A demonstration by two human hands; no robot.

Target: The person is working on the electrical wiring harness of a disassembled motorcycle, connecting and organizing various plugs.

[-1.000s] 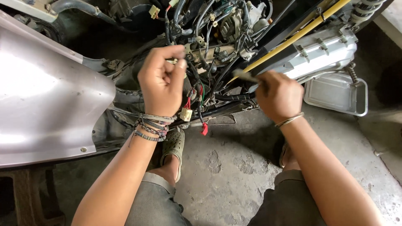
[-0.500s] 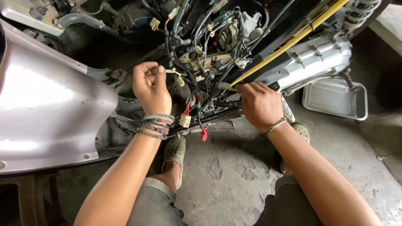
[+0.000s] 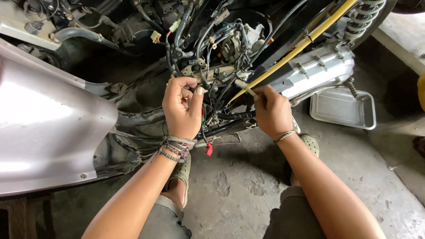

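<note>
Wiring bundle [image 3: 208, 88]: black cables with small connectors, hanging in the opened scooter frame, centre of the exposed bay, directly above the concrete floor [image 3: 230, 186].
Left hand [image 3: 181, 108]: raised into the bundle; fingers curled narrowly around wires, thumb tip up beside the cables. Braided bracelets on the wrist.
Right hand [image 3: 272, 110]: closed around a slim pale-handled tool [image 3: 245, 87]; tool tip points up-left into the wiring, just beside the left thumb.
Red tag [image 3: 208, 149]: hangs below the bundle, between both wrists.
Yellow rod [image 3: 292, 51]: runs diagonally from upper right down to the tool.
Grey body panel [image 3: 48, 124]: left edge.
Metal tray [image 3: 343, 108]: on the floor, right of the engine casing [image 3: 316, 71].
</note>
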